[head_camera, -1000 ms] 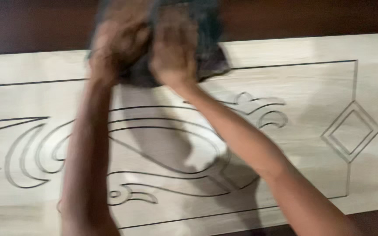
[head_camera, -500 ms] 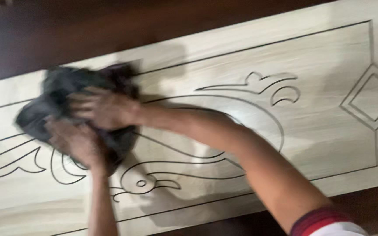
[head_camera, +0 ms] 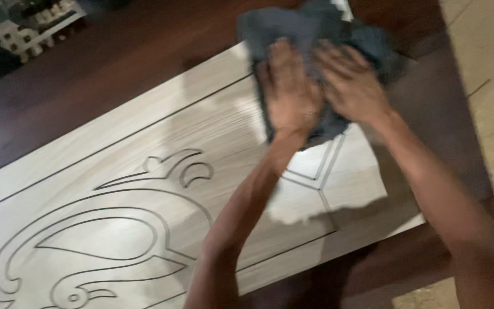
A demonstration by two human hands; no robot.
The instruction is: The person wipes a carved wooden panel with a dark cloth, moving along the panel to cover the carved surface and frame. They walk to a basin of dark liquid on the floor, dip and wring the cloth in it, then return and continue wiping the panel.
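Both hands flat on one crumpled dark grey-blue cloth rag [head_camera: 315, 40], pressing it onto the far end of a pale wood-grain panel with carved dark-lined grooves [head_camera: 144, 171]. Left hand [head_camera: 289, 86] palm down, fingers spread and nearly straight, lying on the rag rather than clenching it. Right hand [head_camera: 351, 83] just beside it, also palm down with fingers splayed, touching the rag on top. No pinch or fist on either; the cloth is held only by downward pressure. The image is motion-blurred, so the fingertips are soft.

The rag bunches beyond the fingertips and spills past the panel's end on the right-hand side. Directly under the wrists sits one carved diamond outline [head_camera: 321, 166], partly covered by the rag and the left forearm. Further back along the left arm, well apart from the hands, is one large carved swirl motif [head_camera: 110, 229] with curled tips. One thin rectangular border groove [head_camera: 115, 146] runs round the panel face.

The panel lies on one dark brown wooden surface [head_camera: 87, 74], seen beyond and to both sides of the hands. Far off past the left hand is one pale blocky object [head_camera: 30, 28], too blurred to tell. A light-coloured floor strip [head_camera: 487, 57] lies outside the right hand
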